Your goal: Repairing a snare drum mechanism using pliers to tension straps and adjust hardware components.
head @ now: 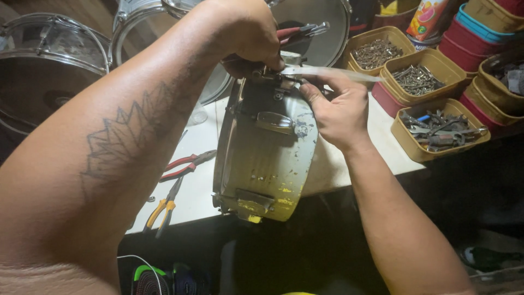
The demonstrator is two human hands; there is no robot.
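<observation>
A worn, silver-grey snare drum shell [267, 164] with flecks of yellow paint stands on its edge at the front of a white table [202, 136]. My left hand [245, 38] is above its top rim, gripping red-handled pliers [297, 31] whose jaws meet a metal lug [275, 76] on the shell. My right hand [338, 112] rests against the shell's upper right side, its fingers pinching a thin pale strip [333, 74] that runs rightwards from the lug.
Red-handled pliers [188, 164] and yellow-handled pliers [164, 206] lie on the table at the left. Tan tubs of screws [417, 79] and old wrenches [439, 130] stand at the right. Drum shells [49, 60] sit behind, at the left.
</observation>
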